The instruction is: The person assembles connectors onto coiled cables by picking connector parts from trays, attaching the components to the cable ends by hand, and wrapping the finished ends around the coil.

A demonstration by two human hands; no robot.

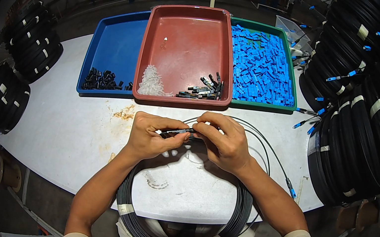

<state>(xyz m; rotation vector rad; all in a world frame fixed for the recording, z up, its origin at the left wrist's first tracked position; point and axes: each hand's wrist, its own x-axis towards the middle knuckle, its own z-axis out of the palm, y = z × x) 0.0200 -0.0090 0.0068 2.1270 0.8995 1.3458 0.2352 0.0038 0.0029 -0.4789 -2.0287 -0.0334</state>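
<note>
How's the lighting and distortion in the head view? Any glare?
Head view throughout: white table brightly lit, corners nearly black; fisheye bows the table's edges; soft sheen inside the red tray; black cable coils at right fade toward the dark rim.

Bright tabletop amid gloom, bent dark edges
</note>
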